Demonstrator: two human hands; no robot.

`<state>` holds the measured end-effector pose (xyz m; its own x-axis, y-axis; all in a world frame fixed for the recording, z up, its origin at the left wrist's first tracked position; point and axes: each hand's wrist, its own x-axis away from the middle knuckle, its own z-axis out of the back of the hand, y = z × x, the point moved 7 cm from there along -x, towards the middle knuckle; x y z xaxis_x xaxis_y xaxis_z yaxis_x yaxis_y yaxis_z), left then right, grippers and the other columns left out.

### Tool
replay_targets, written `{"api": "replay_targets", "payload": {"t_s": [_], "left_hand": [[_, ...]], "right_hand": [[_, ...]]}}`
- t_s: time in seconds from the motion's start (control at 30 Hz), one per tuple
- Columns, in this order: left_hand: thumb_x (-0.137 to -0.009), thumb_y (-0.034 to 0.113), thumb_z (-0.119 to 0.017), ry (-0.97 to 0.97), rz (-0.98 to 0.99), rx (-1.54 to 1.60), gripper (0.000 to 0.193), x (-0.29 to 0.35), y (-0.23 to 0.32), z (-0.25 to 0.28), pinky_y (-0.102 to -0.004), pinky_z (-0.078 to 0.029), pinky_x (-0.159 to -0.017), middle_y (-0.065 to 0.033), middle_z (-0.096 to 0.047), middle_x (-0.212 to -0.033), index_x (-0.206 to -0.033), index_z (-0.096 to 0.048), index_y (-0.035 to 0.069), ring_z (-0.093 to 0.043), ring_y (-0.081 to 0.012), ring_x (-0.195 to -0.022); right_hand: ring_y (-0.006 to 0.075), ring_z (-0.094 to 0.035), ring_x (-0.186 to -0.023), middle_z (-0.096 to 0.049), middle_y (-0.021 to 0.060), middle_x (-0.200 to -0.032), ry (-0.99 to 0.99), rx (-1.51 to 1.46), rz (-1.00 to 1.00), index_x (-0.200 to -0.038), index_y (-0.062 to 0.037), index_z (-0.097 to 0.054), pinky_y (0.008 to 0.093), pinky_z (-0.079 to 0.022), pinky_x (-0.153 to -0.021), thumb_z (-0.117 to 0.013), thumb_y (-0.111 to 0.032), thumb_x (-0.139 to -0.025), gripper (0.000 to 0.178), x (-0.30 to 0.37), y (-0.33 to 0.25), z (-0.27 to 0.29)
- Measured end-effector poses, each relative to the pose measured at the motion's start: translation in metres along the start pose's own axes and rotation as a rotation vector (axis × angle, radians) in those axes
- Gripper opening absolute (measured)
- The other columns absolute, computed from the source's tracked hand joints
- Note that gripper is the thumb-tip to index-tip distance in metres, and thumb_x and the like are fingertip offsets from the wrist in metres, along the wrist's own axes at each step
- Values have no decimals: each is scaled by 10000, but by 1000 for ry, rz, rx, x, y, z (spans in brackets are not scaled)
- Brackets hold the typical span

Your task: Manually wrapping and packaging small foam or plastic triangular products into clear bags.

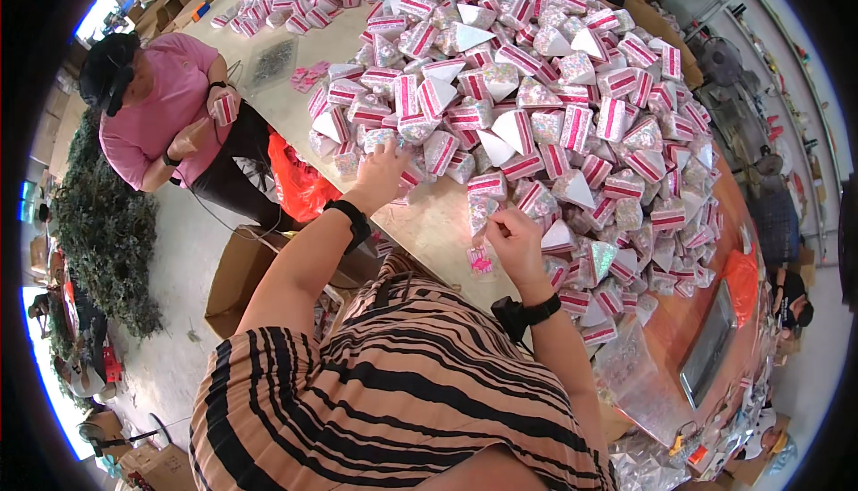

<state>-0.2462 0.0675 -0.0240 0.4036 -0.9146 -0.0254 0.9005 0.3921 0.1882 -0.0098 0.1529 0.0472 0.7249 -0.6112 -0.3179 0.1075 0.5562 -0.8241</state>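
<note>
A big heap of wedge-shaped ornaments like cake slices [500,125], white with pink bands and glittery sides, covers much of the table. My left hand [382,174] reaches to the heap's near left edge, fingers outstretched and touching a glittery slice [379,139]. My right hand [517,243] is closed with fingertips pinched, just beside a slice [483,209] at the near edge. Whether something small is in that pinch, I cannot make out. Below it on the table lies a small bright pink piece [480,260].
Across the left corner, a person in a pink shirt [174,89] holds another slice. Flat pink pieces [309,75] and a clear bag [272,62] lie on the table. An open cardboard box [234,281] stands at my left, a dark tray [708,344] at the right.
</note>
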Motion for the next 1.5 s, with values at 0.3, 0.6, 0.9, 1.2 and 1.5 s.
{"api": "replay_targets", "payload": {"t_s": [0.3, 0.6, 0.9, 1.2, 1.5], "left_hand": [[-611, 154, -768, -30, -37, 85, 575, 2, 9, 10, -412, -489, -850, -126, -482, -1128, -1136, -534, 128, -503, -318, -1058], [-691, 96, -700, 170, -24, 361, 543, 5, 10, 30, -404, -500, -835, -89, -542, -1023, -1190, -485, 108, -570, -303, -969], [-841, 155, -607, -212, 448, 1999, 294, 22, 64, 24, -344, -543, -752, -42, -587, -1033, -1107, -504, 83, -608, -170, -914], [-875, 94, -546, -201, 395, 2011, 278, 26, 69, 28, -354, -524, -813, -52, -593, -1041, -1148, -491, 95, -600, -180, -957], [-850, 115, -607, -153, 416, 1849, 288, 27, 69, 28, -284, -519, -732, -34, -607, -992, -1122, -509, 102, -604, -123, -885]], "right_hand": [[211, -556, -594, -582, 105, -708, 26, -163, -26, -784, 3, -600, 301, -432, -541, -621, -15, -736, 56, -12, 3, -16], [222, -565, -578, -579, 115, -672, 69, -79, 18, -775, 7, -602, 307, -436, -536, -626, -28, -736, 58, -15, -13, -7], [254, -584, -559, -589, 129, -671, 86, -15, 96, -746, -15, -604, 327, -447, -523, -632, -39, -722, 43, -29, -40, -19], [283, -568, -545, -566, 121, -679, 98, 154, 239, -711, -24, -571, 357, -446, -502, -626, -26, -712, 55, -32, -64, -16], [313, -569, -608, -555, 132, -690, 39, 312, 269, -736, -15, -567, 386, -449, -537, -615, -29, -718, 53, -28, -59, -21]]}}
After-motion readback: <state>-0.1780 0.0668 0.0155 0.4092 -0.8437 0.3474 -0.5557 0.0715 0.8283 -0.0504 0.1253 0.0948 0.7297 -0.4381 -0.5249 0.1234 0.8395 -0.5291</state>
